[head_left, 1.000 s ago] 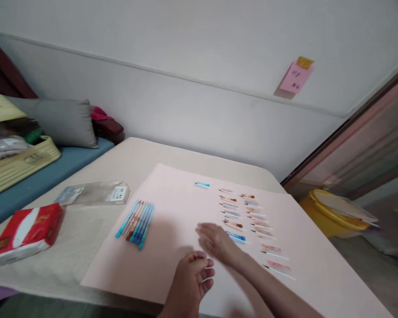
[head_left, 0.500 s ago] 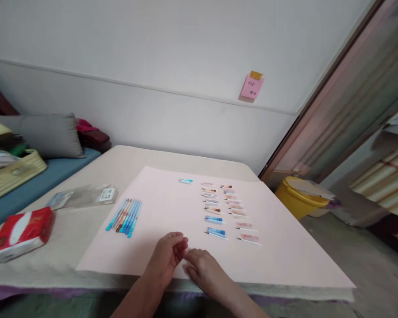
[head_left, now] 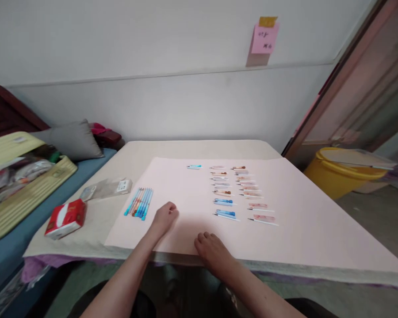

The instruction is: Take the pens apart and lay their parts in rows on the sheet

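Observation:
My left hand (head_left: 165,217) rests on the pale pink sheet (head_left: 185,238) with its fingers curled in, and no object shows in it. It is nearest to a row of blue, brown and pale pens (head_left: 138,203) lying side by side at the left. Near the sheet's front edge my right hand (head_left: 214,251) lies palm down, fingers slightly bent and a little apart, holding nothing visible. Beyond it, pens taken apart lie in two columns, among them a blue pen body (head_left: 225,213) and a pink one (head_left: 264,218). Another blue pen (head_left: 194,166) lies alone at the back.
A red tissue pack (head_left: 65,218) and a clear plastic bag (head_left: 108,188) lie on the table's left side. A yellow bucket (head_left: 331,174) stands right of the table. At far left are a grey pillow (head_left: 73,140) and an open yellow case (head_left: 40,194).
My hands have moved apart: the left went left and forward and its fingers closed, while the right stays near the front edge. The camera view has turned and shifted.

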{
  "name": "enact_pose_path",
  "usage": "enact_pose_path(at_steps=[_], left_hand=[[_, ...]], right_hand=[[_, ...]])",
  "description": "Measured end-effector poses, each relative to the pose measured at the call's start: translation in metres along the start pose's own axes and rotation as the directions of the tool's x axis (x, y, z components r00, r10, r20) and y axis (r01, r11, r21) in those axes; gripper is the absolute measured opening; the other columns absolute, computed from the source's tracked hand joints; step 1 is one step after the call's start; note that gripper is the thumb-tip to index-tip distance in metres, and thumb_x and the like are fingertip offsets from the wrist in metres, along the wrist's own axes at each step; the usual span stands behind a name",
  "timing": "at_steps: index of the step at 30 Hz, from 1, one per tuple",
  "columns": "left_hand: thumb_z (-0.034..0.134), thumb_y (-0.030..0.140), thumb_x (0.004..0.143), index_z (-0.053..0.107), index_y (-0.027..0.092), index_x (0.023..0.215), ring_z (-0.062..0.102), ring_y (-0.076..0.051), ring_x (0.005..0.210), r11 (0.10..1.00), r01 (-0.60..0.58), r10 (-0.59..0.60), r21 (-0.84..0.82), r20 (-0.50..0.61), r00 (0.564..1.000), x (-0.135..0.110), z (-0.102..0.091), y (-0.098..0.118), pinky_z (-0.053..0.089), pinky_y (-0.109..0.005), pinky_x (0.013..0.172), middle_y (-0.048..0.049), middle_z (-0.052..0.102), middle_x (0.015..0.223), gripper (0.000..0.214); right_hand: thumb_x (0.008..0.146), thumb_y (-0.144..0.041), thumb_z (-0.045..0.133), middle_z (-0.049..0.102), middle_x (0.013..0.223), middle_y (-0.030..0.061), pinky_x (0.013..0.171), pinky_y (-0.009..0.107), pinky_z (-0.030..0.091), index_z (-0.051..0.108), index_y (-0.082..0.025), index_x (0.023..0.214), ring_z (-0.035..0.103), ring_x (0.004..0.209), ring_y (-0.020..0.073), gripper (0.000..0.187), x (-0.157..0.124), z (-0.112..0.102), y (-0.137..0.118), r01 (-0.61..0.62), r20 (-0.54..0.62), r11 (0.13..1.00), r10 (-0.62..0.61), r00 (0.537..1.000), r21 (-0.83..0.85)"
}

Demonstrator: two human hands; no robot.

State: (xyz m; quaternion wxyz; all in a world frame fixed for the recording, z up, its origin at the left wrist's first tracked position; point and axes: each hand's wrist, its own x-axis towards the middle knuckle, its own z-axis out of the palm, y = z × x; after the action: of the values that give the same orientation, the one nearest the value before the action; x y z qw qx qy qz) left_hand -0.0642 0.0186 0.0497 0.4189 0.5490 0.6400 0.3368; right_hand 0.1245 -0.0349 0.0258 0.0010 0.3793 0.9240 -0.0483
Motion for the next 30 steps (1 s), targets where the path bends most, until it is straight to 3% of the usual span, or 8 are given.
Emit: enact_pose_path(at_steps=[1,3,8,11,15,24,28,30], left_hand=[[0.059,0.024,0.072,0.060,0.016,0.075,0.058,-0.017,0.075,0.982,-0.022,0.040,0.189,-0.087,0.995,0.007,-0.011,-0.003,0.040,-0.025,0.068,-0.0057,0.063,0.076,0.008],[0.055,0.024,0.076,0.059,0.017,0.075,0.058,-0.017,0.078,0.862,0.102,0.029,0.496,-0.250,0.968,0.019,-0.032,-0.009,0.040,-0.025,0.070,-0.0059,0.064,0.079,0.008],[0.042,0.021,0.082,0.059,0.011,0.086,0.058,-0.028,0.092,0.711,0.279,0.001,0.646,-0.398,0.918,0.026,-0.065,-0.025,0.040,-0.035,0.076,-0.0184,0.062,0.093,0.019],[0.039,0.025,0.084,0.059,0.009,0.092,0.057,-0.031,0.097,0.635,0.305,0.026,0.710,-0.414,0.910,0.026,-0.067,-0.033,0.040,-0.039,0.078,-0.0231,0.061,0.099,0.027],[0.036,0.029,0.084,0.061,0.009,0.090,0.059,-0.033,0.094,0.582,0.281,0.025,0.763,-0.362,0.932,0.029,-0.063,-0.039,0.041,-0.042,0.078,-0.0233,0.062,0.095,0.033],[0.050,0.026,0.071,0.060,0.011,0.060,0.060,-0.039,0.091,0.691,0.292,-0.076,0.661,-0.336,0.939,0.028,-0.064,-0.033,0.040,-0.046,0.074,-0.0277,0.064,0.080,0.022],[0.059,0.028,0.062,0.051,0.016,0.048,0.062,-0.032,0.073,0.825,0.273,-0.144,0.496,-0.283,0.948,0.028,-0.056,-0.022,0.042,-0.038,0.064,-0.0173,0.062,0.061,0.020],[0.056,0.034,0.065,0.052,0.017,0.050,0.059,-0.023,0.059,0.900,0.233,-0.161,0.368,-0.218,0.963,0.022,-0.041,-0.015,0.042,-0.032,0.056,-0.0093,0.058,0.053,0.023]], right_hand=[[0.078,-0.008,0.049,0.059,0.093,0.0141,0.066,0.036,0.041,0.060,-0.011,0.096,0.053,0.083,0.0248,0.021,0.000,0.000,0.000,0.000,-0.003,1.000,0.000,1.000,0.000],[0.076,-0.007,0.051,0.059,0.093,0.0142,0.066,0.036,0.041,0.060,-0.010,0.097,0.053,0.083,0.0254,0.023,-0.001,0.002,0.000,0.000,0.004,1.000,0.000,1.000,-0.005],[0.077,-0.006,0.051,0.059,0.093,0.0155,0.066,0.036,0.042,0.061,-0.010,0.095,0.054,0.083,0.0252,0.021,-0.001,0.002,-0.002,-0.015,-0.001,1.000,0.015,1.000,-0.009],[0.077,-0.006,0.051,0.060,0.093,0.0155,0.066,0.035,0.043,0.061,-0.010,0.094,0.055,0.083,0.0246,0.021,-0.003,-0.001,-0.003,-0.022,-0.004,1.000,0.022,1.000,0.002],[0.077,-0.007,0.051,0.060,0.093,0.0152,0.066,0.035,0.044,0.062,-0.010,0.095,0.056,0.084,0.0242,0.021,-0.005,-0.005,-0.002,-0.020,-0.005,1.000,0.021,1.000,0.011],[0.080,-0.008,0.048,0.061,0.091,0.0160,0.067,0.036,0.045,0.062,-0.009,0.095,0.056,0.084,0.0244,0.020,-0.005,-0.001,-0.002,-0.036,-0.046,0.999,0.037,0.998,0.034],[0.079,-0.008,0.046,0.062,0.091,0.0148,0.072,0.037,0.044,0.062,-0.012,0.091,0.058,0.085,0.0238,0.019,-0.005,-0.007,-0.002,-0.091,-0.023,0.987,0.095,0.995,0.135],[0.080,-0.012,0.045,0.063,0.092,0.0139,0.074,0.036,0.043,0.062,-0.013,0.090,0.059,0.085,0.0230,0.019,-0.001,-0.012,0.000,-0.178,-0.022,0.941,0.192,0.981,0.287]])
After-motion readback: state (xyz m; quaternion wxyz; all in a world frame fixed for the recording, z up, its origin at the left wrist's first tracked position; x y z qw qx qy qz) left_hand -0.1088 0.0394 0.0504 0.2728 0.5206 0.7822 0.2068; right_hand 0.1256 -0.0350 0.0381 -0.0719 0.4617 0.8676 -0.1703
